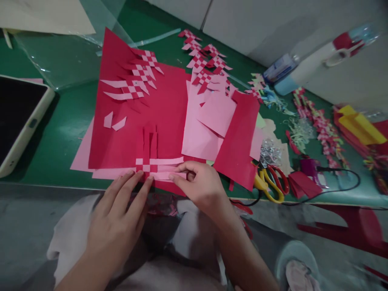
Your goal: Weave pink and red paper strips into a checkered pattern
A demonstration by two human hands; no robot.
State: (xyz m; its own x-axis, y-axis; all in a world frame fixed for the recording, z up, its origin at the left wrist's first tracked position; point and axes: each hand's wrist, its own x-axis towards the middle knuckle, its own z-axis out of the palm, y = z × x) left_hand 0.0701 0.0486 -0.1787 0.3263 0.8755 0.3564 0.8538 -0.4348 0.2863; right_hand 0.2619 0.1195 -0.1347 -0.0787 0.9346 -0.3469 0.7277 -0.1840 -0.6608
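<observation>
A large red paper sheet (157, 113) lies on the green table (66, 133), with slits cut near its front edge. Pink paper strips (165, 167) are woven through those slits in a small checker pattern. My left hand (121, 214) rests flat at the table's front edge, its fingertips pressing on the weave's left side. My right hand (200, 184) pinches the end of a pink strip (169, 176) at the weave's lower right.
Finished red-and-pink woven pieces (203, 60) lie at the back. Loose pink sheets (209, 121) and a red sheet (239, 141) sit to the right. Yellow-and-red scissors (273, 184), paper scraps, a glue bottle (306, 64) and a tablet (18, 117) at the left are also here.
</observation>
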